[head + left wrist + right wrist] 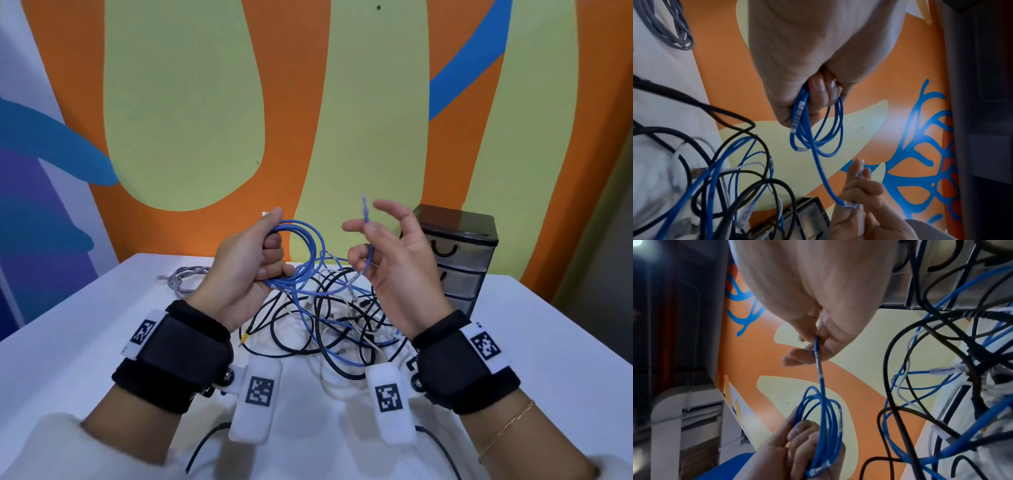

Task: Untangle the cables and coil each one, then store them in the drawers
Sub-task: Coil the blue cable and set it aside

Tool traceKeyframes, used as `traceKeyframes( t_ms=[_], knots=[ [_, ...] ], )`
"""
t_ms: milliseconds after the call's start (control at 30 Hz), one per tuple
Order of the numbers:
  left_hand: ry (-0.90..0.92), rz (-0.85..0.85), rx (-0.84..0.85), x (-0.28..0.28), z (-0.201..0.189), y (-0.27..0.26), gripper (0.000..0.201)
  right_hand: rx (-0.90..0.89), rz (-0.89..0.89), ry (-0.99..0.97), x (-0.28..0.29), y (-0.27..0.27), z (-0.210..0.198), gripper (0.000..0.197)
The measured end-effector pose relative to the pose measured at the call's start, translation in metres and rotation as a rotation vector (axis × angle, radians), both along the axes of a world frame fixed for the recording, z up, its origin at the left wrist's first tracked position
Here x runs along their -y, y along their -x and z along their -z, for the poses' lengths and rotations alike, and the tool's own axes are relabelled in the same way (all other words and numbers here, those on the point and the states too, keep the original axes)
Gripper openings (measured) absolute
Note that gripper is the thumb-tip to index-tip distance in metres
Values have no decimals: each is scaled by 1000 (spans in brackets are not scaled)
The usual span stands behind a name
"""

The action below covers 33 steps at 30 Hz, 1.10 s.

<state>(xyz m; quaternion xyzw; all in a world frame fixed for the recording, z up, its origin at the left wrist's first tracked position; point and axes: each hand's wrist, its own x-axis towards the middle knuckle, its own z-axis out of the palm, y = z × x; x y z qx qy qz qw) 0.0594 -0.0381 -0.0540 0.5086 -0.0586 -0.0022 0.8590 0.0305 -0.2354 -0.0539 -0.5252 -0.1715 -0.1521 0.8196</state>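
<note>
Blue cable [301,251]: it is wound in loops, up in the air over the table [85,342], so it stays clear of the mess.
Left hand [251,262]: its fingers curl tight round the loops so they do not spring open.
Right hand [383,253]: it pinches the loose end, ready to wrap it on, I think.
Cable pile [342,329]: black, white and blue ones still lie knotted below.
Drawers [455,260]: shut, at the back right.
Grey cable [183,279]: it lies apart, left.

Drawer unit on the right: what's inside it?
Cannot tell. The drawer unit shows three closed, translucent drawers with dark handles; the right hand covers its left edge, and contents aren't discernible.
</note>
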Motion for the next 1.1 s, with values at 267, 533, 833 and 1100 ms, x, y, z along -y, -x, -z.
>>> traceKeyframes(
  t_ms=[267,533,833,1100],
  knots=[
    [-13,2,-10,3,1,2,49,131,255,584,-4,-2,11,7],
    [-172,89,67,17,2,13,49,90,307,601,-6,-8,20,24],
    [-160,135,89,21,-1,19,53,-29,177,532,-16,-6,21,29],
    [-513,102,225,27,3,25,53,-244,83,487,-18,-12,27,29]
  ],
)
